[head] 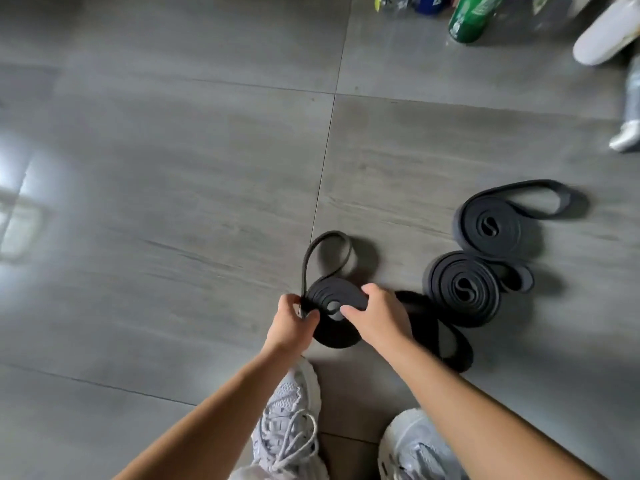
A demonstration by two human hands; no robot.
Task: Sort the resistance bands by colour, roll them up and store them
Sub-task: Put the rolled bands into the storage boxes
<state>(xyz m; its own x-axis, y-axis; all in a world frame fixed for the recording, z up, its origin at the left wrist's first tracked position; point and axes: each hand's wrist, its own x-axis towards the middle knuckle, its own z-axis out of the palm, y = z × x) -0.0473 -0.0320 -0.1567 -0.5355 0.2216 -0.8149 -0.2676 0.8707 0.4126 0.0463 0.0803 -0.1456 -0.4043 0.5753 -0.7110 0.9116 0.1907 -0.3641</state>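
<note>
A narrow black resistance band [329,292] is coiled into a flat roll between my hands, with a loose loop trailing up to the left of it. My left hand [294,323] pinches the band at the roll's left edge. My right hand [377,317] grips the roll from the right, thumb near its centre. Under the roll another wide black band [446,341] lies loosely on the floor. Two rolled black bands rest to the right: a near roll [462,291] and a far roll [491,228] with a loose loop at its end.
Grey floor tiles [173,202] spread all around. My two pale sneakers [287,420] stand just below the hands. A green bottle [472,17] and other bottles stand at the top right. Another person's white shoe [602,39] is at the right edge.
</note>
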